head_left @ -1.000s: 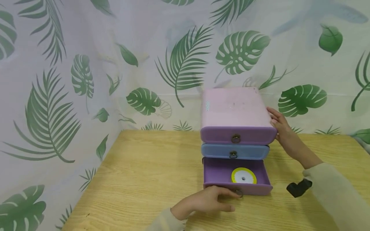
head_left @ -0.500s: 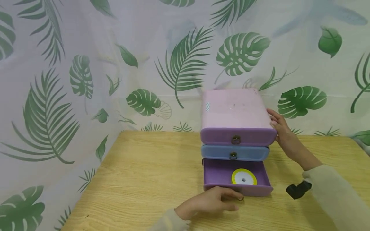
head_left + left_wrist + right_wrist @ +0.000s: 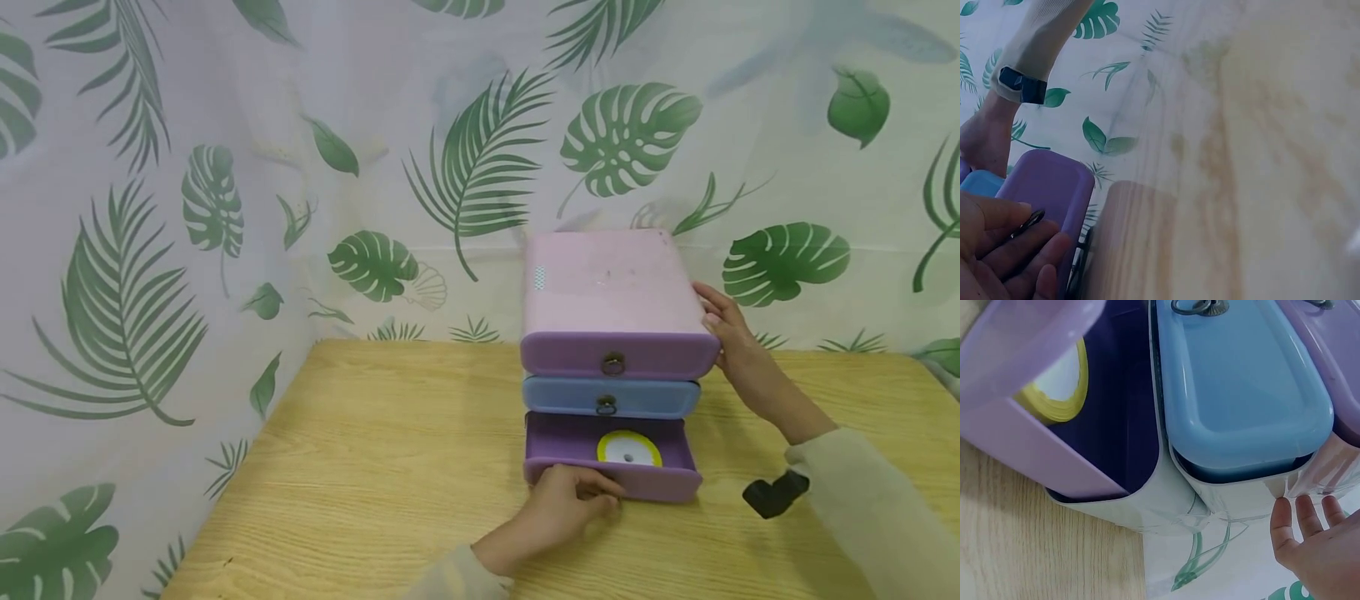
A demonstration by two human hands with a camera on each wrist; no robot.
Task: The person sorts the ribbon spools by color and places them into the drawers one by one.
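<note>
A small three-tier chest of drawers [image 3: 607, 283] with a pink top stands on the table. Its purple bottom drawer [image 3: 660, 482] is pulled out, and inside lies a flat white spool with a yellow edge [image 3: 628, 450], also visible in the right wrist view. My left hand [image 3: 558, 508] is at the drawer front; thumb and fingers pinch the dark metal ring pull [image 3: 1029, 223], seen in the left wrist view. My right hand [image 3: 738, 346] rests extended fingertips against the chest's right side, near the top tier. In the right wrist view those fingertips [image 3: 1282, 515] touch the casing.
Above the pulled-out drawer are a closed blue drawer [image 3: 611, 397] and a closed purple top drawer [image 3: 562, 354], each with a ring pull. A leaf-patterned sheet [image 3: 465, 167] hangs behind and to the left of the wooden table [image 3: 360, 450].
The bottom drawer's front has risen and shifted slightly back, hiding more of the spool. My left hand has moved up with it, its fingers drawing together at the ring pull. My right hand stays put.
</note>
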